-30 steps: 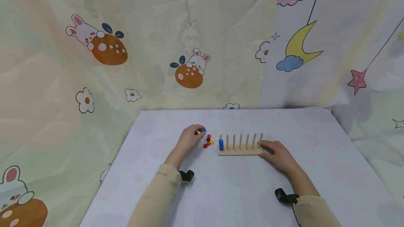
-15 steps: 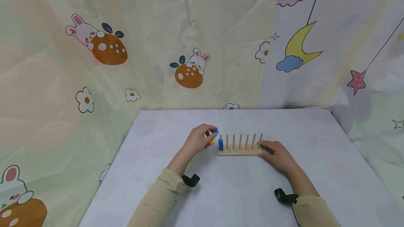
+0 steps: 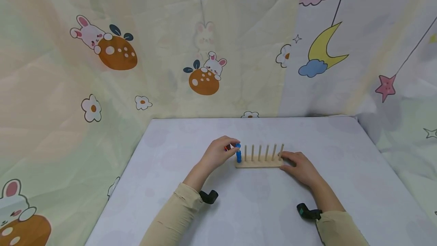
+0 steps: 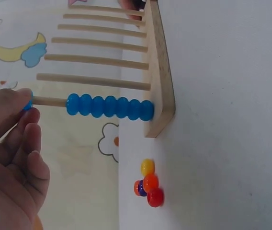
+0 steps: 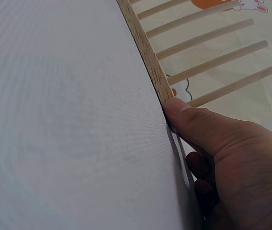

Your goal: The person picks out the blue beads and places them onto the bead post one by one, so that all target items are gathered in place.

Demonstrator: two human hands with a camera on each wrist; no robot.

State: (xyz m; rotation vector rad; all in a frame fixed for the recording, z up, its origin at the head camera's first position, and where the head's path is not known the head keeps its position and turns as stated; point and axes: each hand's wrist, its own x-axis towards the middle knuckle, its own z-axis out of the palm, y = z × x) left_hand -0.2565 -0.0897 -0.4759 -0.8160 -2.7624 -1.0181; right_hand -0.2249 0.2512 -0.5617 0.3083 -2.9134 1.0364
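Observation:
A wooden peg rack [image 3: 259,165] stands on the table with a row of upright pegs. On its leftmost peg sits a stack of blue beads [image 4: 109,106]; the other pegs are bare. My left hand [image 3: 216,152] pinches one more blue bead [image 4: 29,101] between thumb and index finger, right at the top of that peg, above the stack. At the rack's other end, my right hand [image 3: 300,167] grips the base, thumb [image 5: 178,106] on its near edge and the other fingers partly hidden behind.
Several loose beads lie together on the table left of the rack, among them a yellow bead [image 4: 147,166] and a red bead [image 4: 155,197]; in the head view my left hand mostly covers them. A printed cloth [image 3: 170,48] hangs behind the table.
My left hand has carried the blue bead rightward from beside the loose beads to the top of the leftmost peg. My right hand keeps its grip on the rack's end.

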